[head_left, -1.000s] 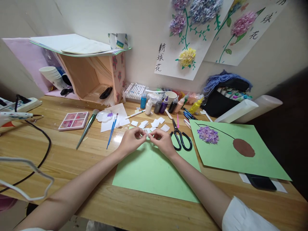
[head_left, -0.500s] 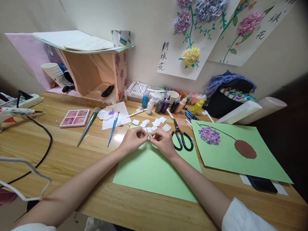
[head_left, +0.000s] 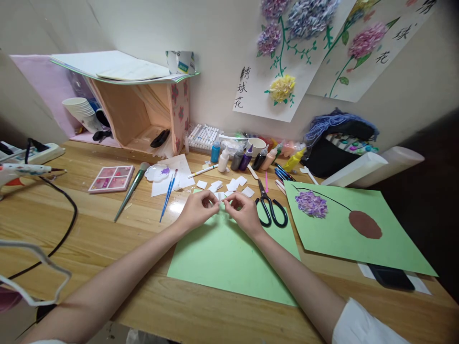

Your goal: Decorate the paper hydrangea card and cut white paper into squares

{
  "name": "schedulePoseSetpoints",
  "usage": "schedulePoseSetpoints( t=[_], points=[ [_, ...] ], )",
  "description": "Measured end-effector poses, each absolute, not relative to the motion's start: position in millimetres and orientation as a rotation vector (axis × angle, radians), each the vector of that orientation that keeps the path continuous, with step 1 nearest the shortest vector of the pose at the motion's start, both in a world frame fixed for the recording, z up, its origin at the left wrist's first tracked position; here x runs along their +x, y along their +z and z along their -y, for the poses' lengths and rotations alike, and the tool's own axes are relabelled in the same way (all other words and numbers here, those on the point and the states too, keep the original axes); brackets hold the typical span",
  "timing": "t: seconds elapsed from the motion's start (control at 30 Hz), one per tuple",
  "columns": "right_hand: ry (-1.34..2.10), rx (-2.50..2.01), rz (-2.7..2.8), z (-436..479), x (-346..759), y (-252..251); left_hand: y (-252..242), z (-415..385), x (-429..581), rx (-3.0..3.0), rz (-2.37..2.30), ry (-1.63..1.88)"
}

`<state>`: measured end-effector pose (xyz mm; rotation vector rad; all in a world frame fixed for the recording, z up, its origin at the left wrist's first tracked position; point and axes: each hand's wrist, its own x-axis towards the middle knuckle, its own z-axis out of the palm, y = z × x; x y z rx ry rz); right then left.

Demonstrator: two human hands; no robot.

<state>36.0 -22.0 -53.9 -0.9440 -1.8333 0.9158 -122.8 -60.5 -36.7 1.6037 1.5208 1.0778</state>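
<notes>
My left hand [head_left: 198, 209] and my right hand [head_left: 244, 211] meet over the far edge of a green sheet [head_left: 229, 263]. Thumb and fingers of each are pinched, with the tips a small gap apart. A small piece of white paper [head_left: 221, 196] shows between the fingertips, partly covered by them. Just beyond lie several white paper squares [head_left: 233, 185]. Black-handled scissors [head_left: 268, 205] rest beside my right hand, blades pointing away.
On the right a second green sheet [head_left: 330, 243] bears a purple paper flower [head_left: 311, 204] and a brown oval. Paint bottles [head_left: 236, 157] line the back. To the left lie blue brushes [head_left: 168, 197], a big green brush [head_left: 131, 193] and a pink palette [head_left: 111, 179]. A glue gun [head_left: 25, 169] sits far left.
My fingertips have come slightly apart, and more of the white paper shows between them. The view has shifted slightly; the things on the table stay put.
</notes>
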Motion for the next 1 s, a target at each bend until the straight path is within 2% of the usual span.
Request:
schedulePoseSetpoints(
  t=[1.0],
  points=[
    [0.946, -0.928, 1.928, 24.9, 35.2, -49.1, -30.7, 63.9, -121.2, 1.686, -1.499, 1.047]
  ],
)
